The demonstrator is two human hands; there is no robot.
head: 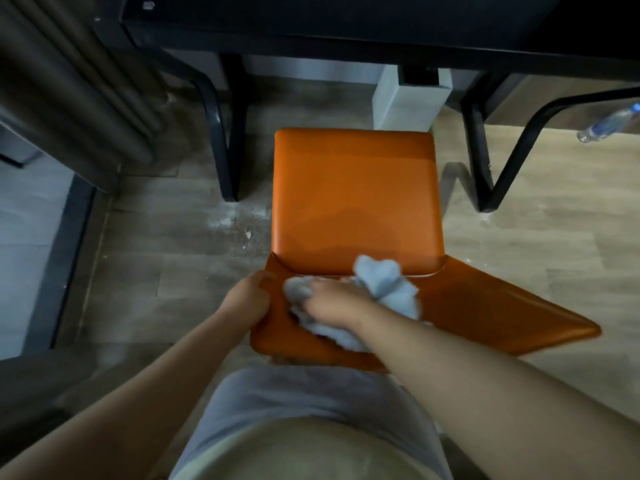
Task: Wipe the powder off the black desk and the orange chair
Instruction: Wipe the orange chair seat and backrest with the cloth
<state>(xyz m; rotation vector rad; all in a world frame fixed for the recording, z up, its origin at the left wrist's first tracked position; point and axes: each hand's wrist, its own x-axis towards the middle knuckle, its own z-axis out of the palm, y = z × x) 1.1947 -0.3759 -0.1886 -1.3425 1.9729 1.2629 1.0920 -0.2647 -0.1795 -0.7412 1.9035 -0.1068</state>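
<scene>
Torso of the person, in pale shorts (311, 396), fills the bottom of the view, both bare forearms reaching forward over it.

Item, far left: dark ribbed curtain (69, 74), hanging to the floor.

Item, left of centre: white powder (235, 220), scattered on the wood floor (156, 237) just beside the seat's left edge and near a black leg of the bench.

Item: left hand (247, 299), its grip closed on the left edge of the backrest, thumb on the top face.

Item, centre: orange chair (356, 195), seen from behind and above; seat faces the bench, backrest nearest the person. Seat surface looks free of powder, though motion blur near the hands makes that uncertain.

Item: right hand (332, 303), its grip clamped on a crumpled light blue cloth (384, 282), pressing it against the backrest close to the seat joint.

Item, top: black bench (346, 26), its edge spanning the view beyond the chair, a white box (408, 105) on the floor beneath it.

Item, far right: clear plastic bottle (609, 124), partly cut off by the frame.
</scene>
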